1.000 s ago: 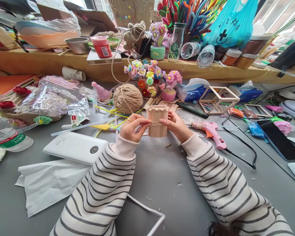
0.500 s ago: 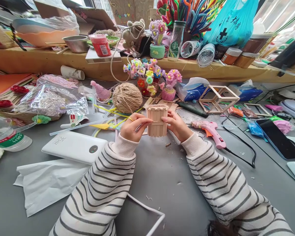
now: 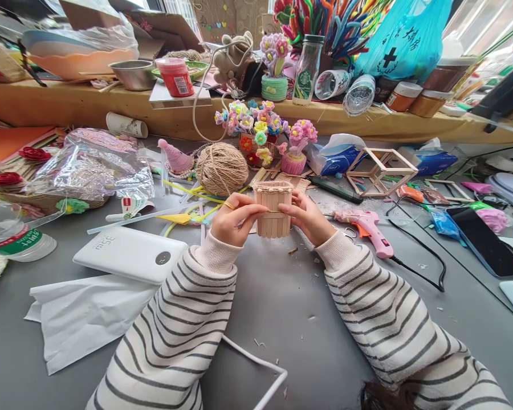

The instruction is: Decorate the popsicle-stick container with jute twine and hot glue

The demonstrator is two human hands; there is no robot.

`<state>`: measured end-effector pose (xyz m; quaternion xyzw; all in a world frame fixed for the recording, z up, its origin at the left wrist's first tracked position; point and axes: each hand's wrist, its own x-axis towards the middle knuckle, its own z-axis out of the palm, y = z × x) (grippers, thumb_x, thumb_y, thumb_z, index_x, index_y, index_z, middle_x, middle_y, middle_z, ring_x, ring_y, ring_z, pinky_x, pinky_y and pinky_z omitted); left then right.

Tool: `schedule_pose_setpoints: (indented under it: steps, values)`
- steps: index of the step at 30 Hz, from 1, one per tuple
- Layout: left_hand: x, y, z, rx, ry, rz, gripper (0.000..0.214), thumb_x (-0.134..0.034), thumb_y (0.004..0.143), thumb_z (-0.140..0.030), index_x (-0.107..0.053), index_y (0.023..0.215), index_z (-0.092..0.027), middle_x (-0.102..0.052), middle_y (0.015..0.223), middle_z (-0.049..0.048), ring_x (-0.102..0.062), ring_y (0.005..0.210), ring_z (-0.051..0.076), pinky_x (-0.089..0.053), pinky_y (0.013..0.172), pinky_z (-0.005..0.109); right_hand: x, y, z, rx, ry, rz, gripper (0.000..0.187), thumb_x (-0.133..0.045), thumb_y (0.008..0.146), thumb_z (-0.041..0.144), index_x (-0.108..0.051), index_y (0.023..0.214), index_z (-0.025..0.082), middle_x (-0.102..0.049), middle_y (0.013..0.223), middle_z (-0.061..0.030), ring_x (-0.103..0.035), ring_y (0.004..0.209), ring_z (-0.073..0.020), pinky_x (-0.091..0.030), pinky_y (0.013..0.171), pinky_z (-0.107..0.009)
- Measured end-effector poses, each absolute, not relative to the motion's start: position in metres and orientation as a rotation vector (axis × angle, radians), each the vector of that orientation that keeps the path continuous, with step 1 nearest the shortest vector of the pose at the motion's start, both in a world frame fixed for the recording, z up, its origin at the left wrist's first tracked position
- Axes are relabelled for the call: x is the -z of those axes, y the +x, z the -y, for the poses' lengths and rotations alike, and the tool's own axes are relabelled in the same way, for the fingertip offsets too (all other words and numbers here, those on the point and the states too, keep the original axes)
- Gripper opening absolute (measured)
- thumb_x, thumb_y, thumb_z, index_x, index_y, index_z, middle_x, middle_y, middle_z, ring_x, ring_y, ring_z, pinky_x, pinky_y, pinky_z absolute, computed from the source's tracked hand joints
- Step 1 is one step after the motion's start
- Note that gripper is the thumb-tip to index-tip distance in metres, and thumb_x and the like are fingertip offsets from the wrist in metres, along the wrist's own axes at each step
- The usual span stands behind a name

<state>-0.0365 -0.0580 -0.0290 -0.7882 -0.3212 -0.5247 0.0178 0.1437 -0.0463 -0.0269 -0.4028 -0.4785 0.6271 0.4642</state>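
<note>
Between my two hands is a small popsicle-stick basket (image 3: 274, 221), upright, with twine along its rim and a thin strand of twine across its middle. My left hand (image 3: 234, 219) pinches its left side, thumb and forefinger on the twine strand. On the other side, my right hand (image 3: 308, 217) closes around the right wall with the thumb on the front; its other fingers are partly hidden behind. A ball of twine (image 3: 222, 169) lies just beyond my left hand. To the right of my right hand rests a pink glue gun (image 3: 371, 230).
Left of my arms lie a white power bank (image 3: 128, 253) and a white tissue (image 3: 88, 319). A stick frame (image 3: 380, 171), a phone (image 3: 487, 239) and a black cord (image 3: 438, 270) are on the right. Pipe-cleaner flowers (image 3: 256, 128) stand behind, below a shelf (image 3: 171, 117).
The basket's top has tipped slightly, so a bit more of its rim opening shows. My left hand has shifted a little to the right along the twine strand.
</note>
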Motion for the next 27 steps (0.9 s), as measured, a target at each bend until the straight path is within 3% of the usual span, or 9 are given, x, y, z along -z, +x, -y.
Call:
schedule_pose_setpoints:
  steps: [10, 20, 27]
  values:
    - [0.026, -0.035, 0.060, 1.708, -2.461, 1.123, 0.009, -0.064, 0.077, -0.013, -0.065, 0.084, -0.017, -0.066, 0.075, 0.0008, -0.060, 0.064, 0.009, -0.050, 0.058, 0.018, 0.026, 0.144, 0.047, -1.527, -1.018, 1.166, 0.058, -0.075, 0.058, 0.041, -0.048, 0.105, 0.022, -0.054, 0.118, -0.0092, -0.051, 0.111, -0.0265, -0.041, 0.095, -0.047]
    - [0.026, -0.043, 0.063, 1.704, -2.485, 1.212, 0.007, -0.066, 0.075, -0.020, -0.064, 0.080, -0.015, -0.066, 0.073, 0.0024, -0.056, 0.057, 0.008, -0.048, 0.052, 0.018, 0.027, 0.143, 0.047, -1.516, -1.010, 1.162, 0.056, -0.076, 0.056, 0.040, -0.050, 0.103, 0.023, -0.057, 0.115, -0.0074, -0.054, 0.107, -0.0234, -0.042, 0.094, -0.044]
    - [0.028, -0.052, 0.064, 1.641, -2.494, 1.273, 0.010, -0.059, 0.079, -0.022, -0.064, 0.072, -0.016, -0.065, 0.066, 0.0018, -0.059, 0.061, 0.011, -0.050, 0.056, 0.021, 0.026, 0.144, 0.047, -1.516, -1.023, 1.152, 0.057, -0.076, 0.056, 0.040, -0.050, 0.104, 0.023, -0.056, 0.116, -0.0078, -0.052, 0.110, -0.0238, -0.042, 0.094, -0.043]
